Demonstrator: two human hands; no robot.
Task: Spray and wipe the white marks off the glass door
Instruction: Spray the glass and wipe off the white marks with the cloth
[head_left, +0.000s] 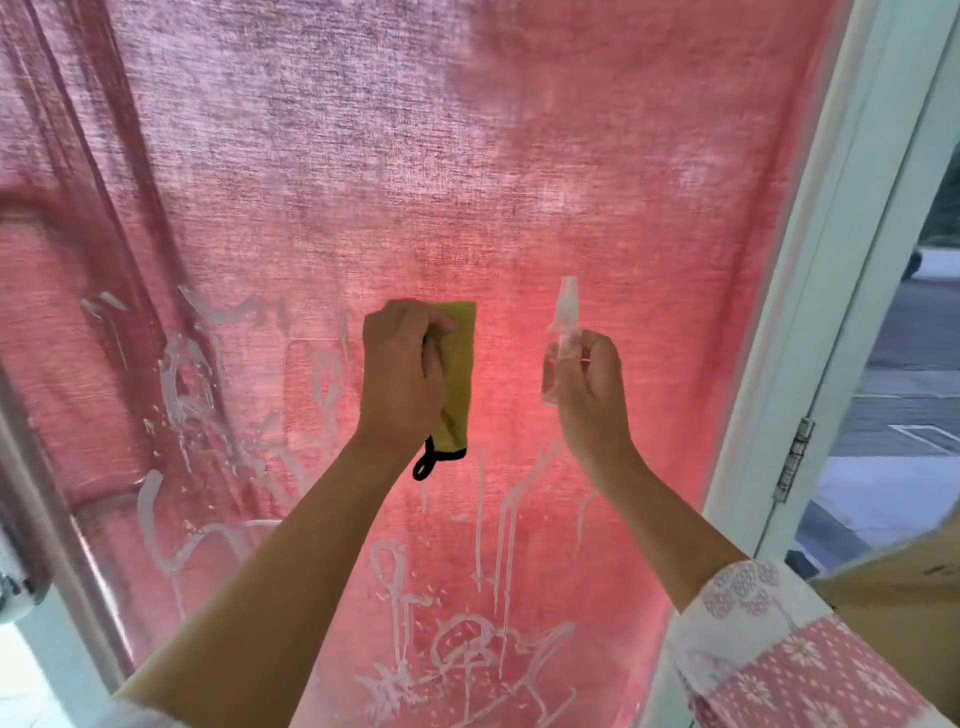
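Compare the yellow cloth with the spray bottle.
The yellow cloth is opaque with black edging; the spray bottle is clear. The cloth hangs folded, loop at the bottom; the bottle stands upright, nozzle up. The left hand grips the cloth, the right hand the bottle. Both are held at similar height before the glass door.

Glass door (519, 182) with dripping white marks (500, 545); folded yellow cloth (458, 374) and upright clear spray bottle (559, 348) before it

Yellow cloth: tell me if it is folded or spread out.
Folded. The cloth is a narrow, thick strip gripped in the left hand, its black loop dangling below.
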